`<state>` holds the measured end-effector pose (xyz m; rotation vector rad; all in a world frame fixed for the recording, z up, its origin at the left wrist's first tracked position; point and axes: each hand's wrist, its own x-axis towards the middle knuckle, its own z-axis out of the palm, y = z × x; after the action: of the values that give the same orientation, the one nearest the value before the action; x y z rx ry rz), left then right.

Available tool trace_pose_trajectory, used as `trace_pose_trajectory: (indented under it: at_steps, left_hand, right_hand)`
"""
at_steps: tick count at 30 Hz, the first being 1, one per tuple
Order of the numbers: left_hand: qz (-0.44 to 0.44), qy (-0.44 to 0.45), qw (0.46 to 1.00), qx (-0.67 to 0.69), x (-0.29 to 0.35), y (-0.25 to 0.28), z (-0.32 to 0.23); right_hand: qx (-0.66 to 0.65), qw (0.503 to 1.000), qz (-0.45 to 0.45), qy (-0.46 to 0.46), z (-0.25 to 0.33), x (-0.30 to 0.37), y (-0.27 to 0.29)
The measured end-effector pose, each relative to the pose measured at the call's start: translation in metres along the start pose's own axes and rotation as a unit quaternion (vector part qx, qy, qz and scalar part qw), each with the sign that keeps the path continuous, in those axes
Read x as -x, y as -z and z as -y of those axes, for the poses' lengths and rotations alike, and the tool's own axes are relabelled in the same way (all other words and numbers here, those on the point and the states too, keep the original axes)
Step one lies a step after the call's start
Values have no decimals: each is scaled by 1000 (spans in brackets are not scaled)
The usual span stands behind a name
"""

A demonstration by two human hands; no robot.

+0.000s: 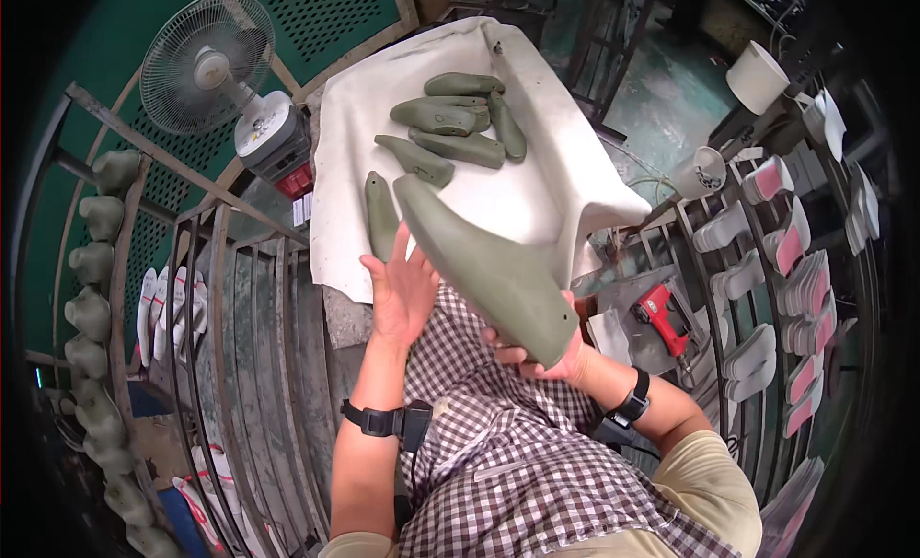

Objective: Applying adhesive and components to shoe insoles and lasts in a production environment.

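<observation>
An olive-green shoe last (pixel 484 261) is held up in front of me, its toe pointing to the far left. My right hand (pixel 551 352) grips it from below at the heel end, fingers wrapped round it. Beside its toe half, my left hand (pixel 404 290) is raised with fingers spread, partly behind the last; whether it touches is hard to tell. Beyond, on a white cloth (pixel 335 107), lie several more green lasts, among them a wide last (pixel 439 115) in the far group and a narrow last (pixel 380 213) just past my left hand.
A white fan (pixel 211 69) stands at the far left. A column of pale green lasts (pixel 91 313) lines the left rack. To the right are a red heat gun (pixel 663 320) and racks with stacks of grey and pink insoles (pixel 810 280). A white bucket (pixel 704 173) stands far right.
</observation>
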<state>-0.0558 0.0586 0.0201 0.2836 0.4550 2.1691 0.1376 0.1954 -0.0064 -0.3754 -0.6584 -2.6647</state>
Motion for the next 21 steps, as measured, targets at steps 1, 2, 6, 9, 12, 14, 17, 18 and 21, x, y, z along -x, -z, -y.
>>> trace_pose_trajectory:
  at_steps: [1, 2, 6, 9, 12, 14, 17, 18, 21]
  left_hand:
    - [1, 9, 999, -53, 7, -20, 4]
    - [4, 19, 995, -101, 19, -29, 10]
    - [-216, 51, 965, -137, 53, 14, 9]
    - [-248, 92, 895, -359, 50, 22, 18]
    - [-225, 79, 853, -464, 46, 19, 27]
    - [-223, 52, 823, -520, 43, 10, 32]
    - [-235, 15, 832, -501, 57, 3, 32]
    - [-254, 21, 845, -470, 59, 0, 31]
    - [-163, 38, 867, -469, 36, 14, 39]
  right_hand:
    - [55, 996, -64, -1, -21, 8, -5]
    - [107, 985, -134, 4, -37, 17, -11]
    - [732, 586, -323, 126, -10, 68, -8]
    - [847, 167, -388, 323, 44, 102, -117]
    - [769, -246, -414, 420, 135, 139, -200]
    - [714, -319, -424, 456, 192, 148, -248]
    - [618, -345, -645, 288, 283, 171, -290]
    - [564, -322, -687, 326, 301, 176, -281]
    - [581, -356, -727, 81, 346, 320, -370]
